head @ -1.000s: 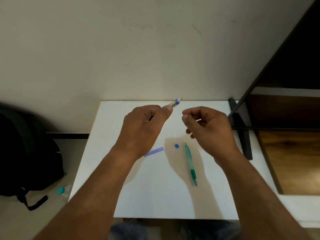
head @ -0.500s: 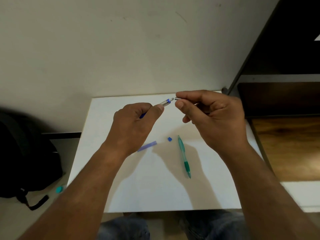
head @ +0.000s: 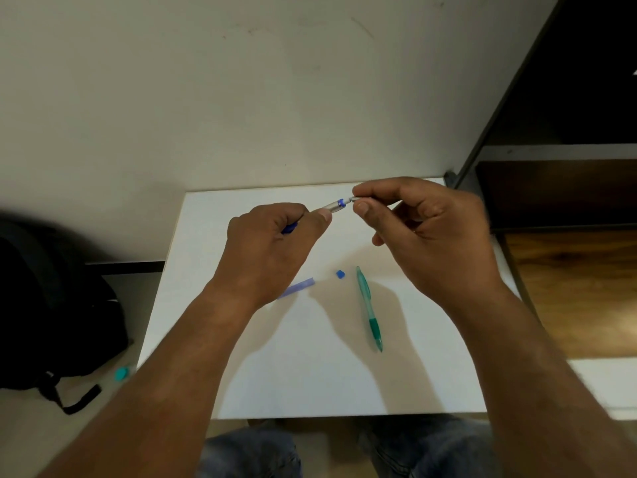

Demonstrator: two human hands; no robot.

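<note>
Far left, on the floor: a black backpack rests against the wall. A small teal object lies just beside the near-left corner of the white surface.

Left hand: held above the surface, back of the hand upward. Its grip is closed round the blue pen, with the fingers curled over the barrel. The pen is clear of the surface. Its silver end, with a blue ring, projects past the thumb and points right. A short length of blue barrel shows between the fingers.

On the surface, below and between the hands: a pale blue strip, partly hidden by the left wrist, then a small blue piece. Just right of it lies a green pen, lengthwise toward the near edge.

Right hand: also raised. Its grip is closed, with thumb and forefinger pinching a small grey part that meets the pen's silver end. The other fingers are curled.

Far right: a dark shelf unit stands beside the surface.
</note>
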